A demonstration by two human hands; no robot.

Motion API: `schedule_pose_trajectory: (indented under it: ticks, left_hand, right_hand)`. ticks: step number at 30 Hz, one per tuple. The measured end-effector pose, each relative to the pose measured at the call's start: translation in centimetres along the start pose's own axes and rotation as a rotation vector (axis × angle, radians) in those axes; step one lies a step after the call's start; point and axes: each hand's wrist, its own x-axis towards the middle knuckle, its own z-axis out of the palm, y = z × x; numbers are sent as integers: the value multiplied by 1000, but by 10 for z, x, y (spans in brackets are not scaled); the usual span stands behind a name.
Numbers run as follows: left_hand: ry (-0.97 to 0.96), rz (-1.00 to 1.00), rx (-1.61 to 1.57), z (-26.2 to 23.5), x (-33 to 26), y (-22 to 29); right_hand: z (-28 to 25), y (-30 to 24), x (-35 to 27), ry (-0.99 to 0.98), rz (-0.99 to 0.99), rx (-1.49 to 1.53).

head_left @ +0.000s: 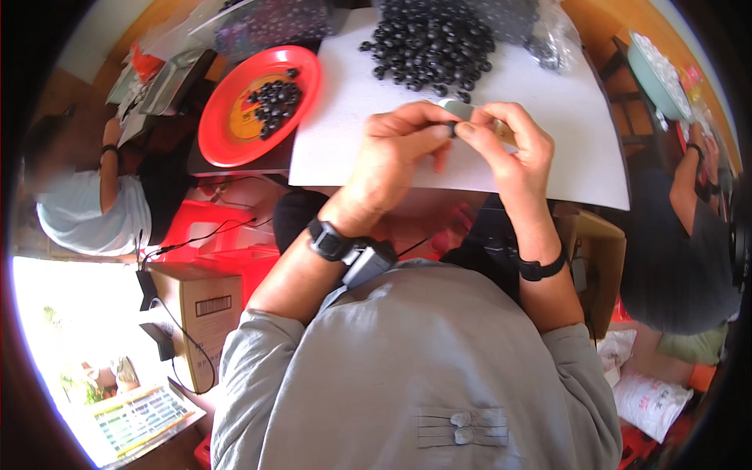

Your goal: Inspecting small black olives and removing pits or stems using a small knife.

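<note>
My left hand (392, 149) and my right hand (517, 149) meet over the near part of a white board (564, 133). Between their pinched thumbs and forefingers sits a small black bead-like piece (452, 130), mostly covered by the fingers. Just behind the fingertips shows a pale, rounded object (456, 108); its kind is unclear. Beyond my hands, a heap of shiny black round pieces (431, 47) lies on the board. To the left, a red plate (215, 141) with a yellow centre holds a smaller group of the same black pieces (276, 106).
Clear plastic bags of dark pieces (274, 27) stand at the back, with a crumpled bag (558, 47) behind the heap's right. Co-workers sit at left (94, 204) and right (681, 235). A cardboard box (196, 313) and cables lie left of me; another box (599, 266) stands right.
</note>
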Motion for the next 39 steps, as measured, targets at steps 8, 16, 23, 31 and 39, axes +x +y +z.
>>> schedule_pose_trajectory:
  ticks: [8,16,23,31,39]
  left_hand:
    - [-36,-63,82,16,-8,3]
    - [20,-135,-71,8,-14,11]
    - [362,252,694,-80,-25,83]
    - [328,468,1768,-162,-10,112]
    - [117,340,1825,-176,21,103]
  right_hand:
    - [-3,-7,-4,-25,54,46]
    - [-3,-6,-3,-72,15,6]
    - [-5,-4,-6,-40,-60,-22]
    - [-4,-2,-6,-55,-105,-56]
    - [-2,-3,-8,-71,-139,-100]
